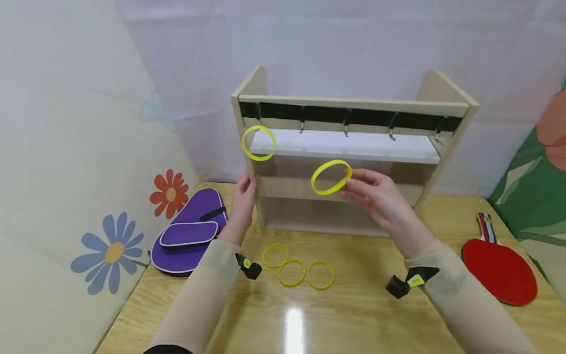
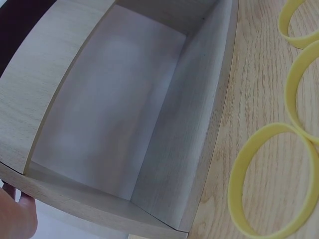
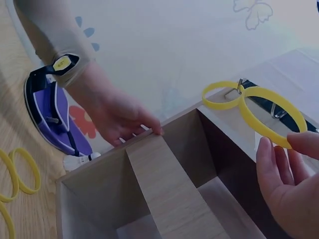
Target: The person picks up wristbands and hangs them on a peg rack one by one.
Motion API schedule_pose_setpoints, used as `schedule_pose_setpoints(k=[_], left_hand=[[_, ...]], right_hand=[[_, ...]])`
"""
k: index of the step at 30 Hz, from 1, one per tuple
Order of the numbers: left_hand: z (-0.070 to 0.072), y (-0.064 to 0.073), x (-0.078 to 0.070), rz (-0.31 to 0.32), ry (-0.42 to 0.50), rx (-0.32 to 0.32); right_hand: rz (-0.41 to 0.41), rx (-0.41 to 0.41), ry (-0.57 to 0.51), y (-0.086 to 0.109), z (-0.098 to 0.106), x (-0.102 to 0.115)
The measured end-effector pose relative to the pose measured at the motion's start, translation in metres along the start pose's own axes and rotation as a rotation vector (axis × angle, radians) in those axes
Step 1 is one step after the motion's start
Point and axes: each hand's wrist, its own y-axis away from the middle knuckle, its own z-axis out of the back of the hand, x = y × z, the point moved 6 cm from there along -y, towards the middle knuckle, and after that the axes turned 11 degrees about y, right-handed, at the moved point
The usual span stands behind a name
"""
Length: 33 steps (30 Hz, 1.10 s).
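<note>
Pinched thin yellow ring (image 1: 327,191) in half-curled right hand (image 1: 376,196), gripped pale wooden hook rack (image 1: 287,187) by left side edge, using loosely curled left hand (image 1: 243,199)

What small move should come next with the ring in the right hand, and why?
Probably raise the held ring toward the second hook from the left: that hook is bare, another ring already hangs on the leftmost hook, the right hand pinches its ring, and the left hand holds the side of the rack.
</note>
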Motion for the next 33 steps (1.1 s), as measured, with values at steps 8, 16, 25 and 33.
schedule_pose_setpoints(k=[8, 16, 25, 33], left_hand=[[0.001, 0.000, -0.002, -0.018, 0.008, -0.013], [0.000, 0.002, -0.002, -0.015, 0.003, -0.011], [0.002, 0.000, -0.002, -0.010, 0.011, -0.017], [0.002, 0.000, 0.000, -0.009, 0.000, 0.000]], right_hand=[[0.024, -0.008, 0.000, -0.007, -0.014, 0.014], [0.031, -0.029, -0.003, -0.009, -0.028, 0.025], [0.035, -0.082, -0.113, -0.014, -0.046, 0.035], [0.049, -0.116, -0.194, -0.027, -0.058, 0.039]])
